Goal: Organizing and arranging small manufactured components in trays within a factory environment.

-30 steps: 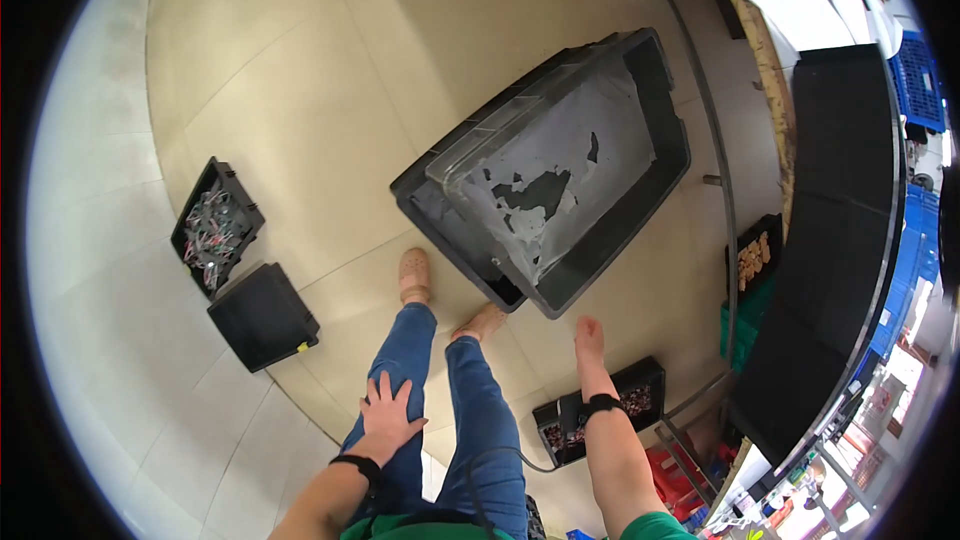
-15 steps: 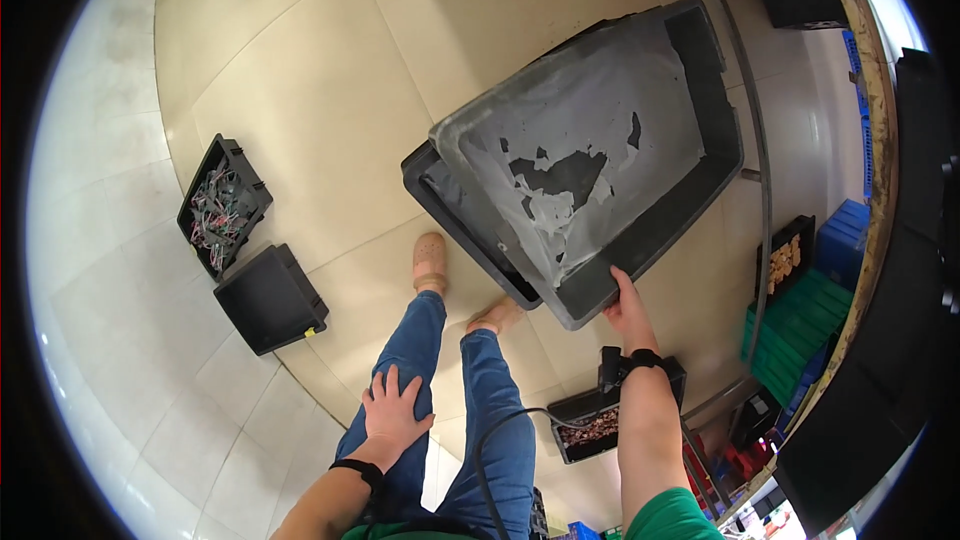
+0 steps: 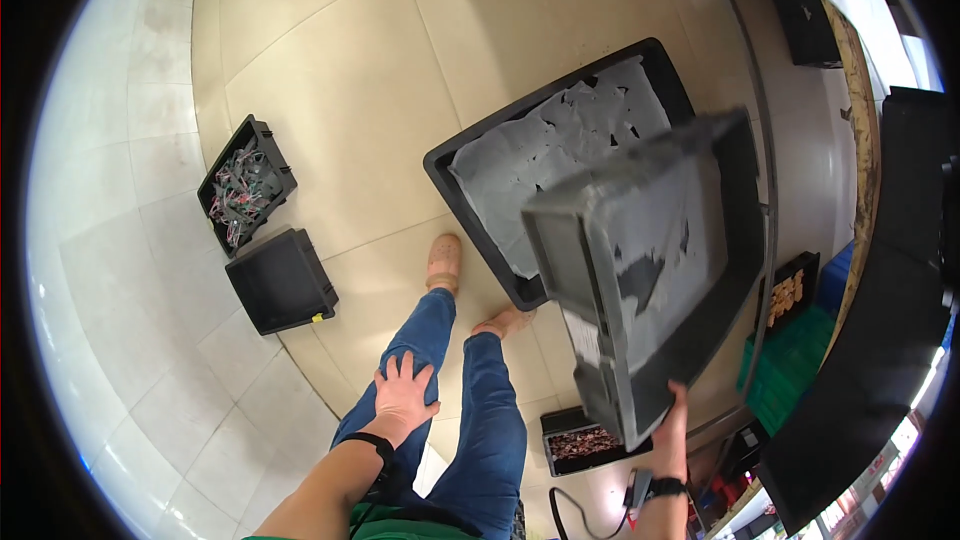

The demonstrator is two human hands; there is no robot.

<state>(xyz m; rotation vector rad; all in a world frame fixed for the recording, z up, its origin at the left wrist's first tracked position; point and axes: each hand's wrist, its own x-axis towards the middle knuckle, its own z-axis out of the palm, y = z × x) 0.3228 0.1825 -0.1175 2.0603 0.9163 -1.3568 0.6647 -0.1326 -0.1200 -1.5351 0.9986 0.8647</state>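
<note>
My right hand (image 3: 672,422) grips the near rim of a large grey-black plastic tub (image 3: 570,250). That tub is raised and tilted to the right, and a torn grey sheet (image 3: 690,230) lines its inside. Below it on the floor stands a second black tub (image 3: 440,165), with a torn grey liner (image 3: 500,170) in it. The lifted tub covers the right part of the lower one. My left hand (image 3: 405,395) rests flat on my left knee, fingers spread, holding nothing.
At left on the floor are a black bin of wired parts (image 3: 240,190) and a black bin (image 3: 280,285). A small bin of copper-coloured pieces (image 3: 585,443) sits near my right foot. Along the right run a metal rail (image 3: 755,90), green crates (image 3: 790,365) and a bench edge (image 3: 850,70).
The upper tub has been lifted and tipped to the right off the lower tub, whose lined inside now shows. My right hand moved right and nearer with it. My left hand stays on my knee.
</note>
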